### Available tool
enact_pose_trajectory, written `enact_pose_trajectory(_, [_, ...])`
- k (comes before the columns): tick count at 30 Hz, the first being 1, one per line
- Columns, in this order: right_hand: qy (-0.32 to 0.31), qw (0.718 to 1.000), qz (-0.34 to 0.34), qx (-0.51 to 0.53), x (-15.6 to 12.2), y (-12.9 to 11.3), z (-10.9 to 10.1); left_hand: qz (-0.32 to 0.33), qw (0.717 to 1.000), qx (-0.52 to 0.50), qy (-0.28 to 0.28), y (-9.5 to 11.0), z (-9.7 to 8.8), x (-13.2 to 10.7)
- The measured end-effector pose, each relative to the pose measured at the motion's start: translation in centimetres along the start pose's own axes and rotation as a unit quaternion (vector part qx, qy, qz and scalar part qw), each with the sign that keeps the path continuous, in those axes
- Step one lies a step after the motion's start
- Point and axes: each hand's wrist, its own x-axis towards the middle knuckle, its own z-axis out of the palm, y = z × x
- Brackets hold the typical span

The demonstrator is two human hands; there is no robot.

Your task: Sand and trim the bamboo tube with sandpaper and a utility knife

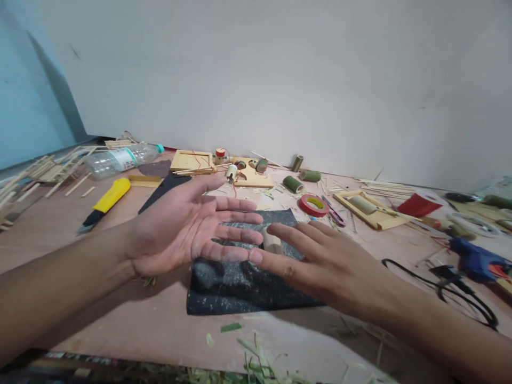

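Green shavings (260, 368) lie nearest us, in front of the black sheet (248, 301), which is speckled with pale marks and rests on a pinkish tabletop (116, 325). Over the sheet we see two bare hands, fingers extended, gripping nothing that we can make out. The left hand (188, 229) is turned palm up, reaching towards the right hand (328, 256), which is palm down with its fingers loosely spread. Between their fingertips, a short pale piece (272, 243) lies on the sheet; we cannot tell whether any finger touches it. Beyond the sheet are green bamboo tubes (293, 184); just past its far right corner is a red tape roll (306, 210). Left of the sheet lies a yellow-handled cutter (112, 195), with a plastic bottle (125, 159) farther off; well to its right is a blue glue gun (474, 260). We judge this step a pause beside the piece; picking it up would call for closing thumb and forefinger around it
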Motion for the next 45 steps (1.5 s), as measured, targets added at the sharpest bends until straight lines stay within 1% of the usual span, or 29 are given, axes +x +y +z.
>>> enact_pose_trajectory(5, [-0.004,1.0,0.005,0.005,0.0,-0.1,-0.1,-0.018,0.999,-0.03,-0.008,-0.2,-0.6,0.6])
enact_pose_trajectory(12, [-0.007,1.0,0.0,0.024,0.2,-0.3,-0.1,-0.012,1.0,-0.015,-0.004,-0.3,0.5,0.0])
enact_pose_trajectory(16, [-0.023,0.999,0.003,0.036,0.3,-0.3,-0.3,-0.012,1.0,-0.024,-0.016,-0.4,0.3,0.1])
enact_pose_trajectory(20, [-0.022,0.999,0.002,0.031,0.3,-0.4,-0.3,-0.022,0.999,-0.039,-0.026,-0.4,0.0,0.3])
enact_pose_trajectory(28, [-0.023,0.999,-0.007,0.037,0.2,-0.4,-0.3,-0.015,0.999,-0.034,-0.02,-0.3,0.4,0.1])
enact_pose_trajectory(34, [-0.004,1.0,-0.009,0.028,0.1,-0.3,-0.1,-0.027,0.997,-0.062,-0.042,-0.2,-0.4,0.4])
enact_pose_trajectory(35, [0.006,0.999,-0.007,0.035,0.1,-0.3,0.0,-0.024,0.997,-0.063,-0.04,-0.2,-0.4,0.5])
enact_pose_trajectory(37, [0.062,0.995,0.01,0.08,0.0,-0.5,0.0,0.008,0.998,-0.059,-0.024,-0.2,-0.5,0.6])
enact_pose_trajectory(38, [0.1,0.986,0.037,0.126,0.0,-0.6,-0.2,0.034,0.998,-0.055,-0.011,-0.2,-0.5,0.6])
enact_pose_trajectory(39, [0.133,0.97,0.078,0.19,0.1,-0.8,-0.4,0.065,0.997,-0.05,0.002,-0.1,-0.5,0.7])
enact_pose_trajectory(40, [0.154,0.94,0.132,0.273,0.1,-0.9,-0.7,0.097,0.994,-0.044,0.015,-0.1,-0.5,0.8])
enact_pose_trajectory(41, [0.165,0.895,0.188,0.369,0.1,-1.0,-1.1,0.126,0.991,-0.038,0.024,-0.1,-0.5,0.8])
enact_pose_trajectory(42, [0.165,0.834,0.236,0.47,0.2,-1.1,-1.5,0.147,0.988,-0.032,0.029,-0.1,-0.5,0.9])
enact_pose_trajectory(43, [0.16,0.763,0.27,0.564,0.2,-1.2,-2.0,0.161,0.986,-0.026,0.031,-0.2,-0.5,0.9])
enact_pose_trajectory(45, [0.149,0.621,0.289,0.713,0.4,-1.2,-2.7,0.173,0.984,-0.017,0.033,-0.2,-0.5,1.0])
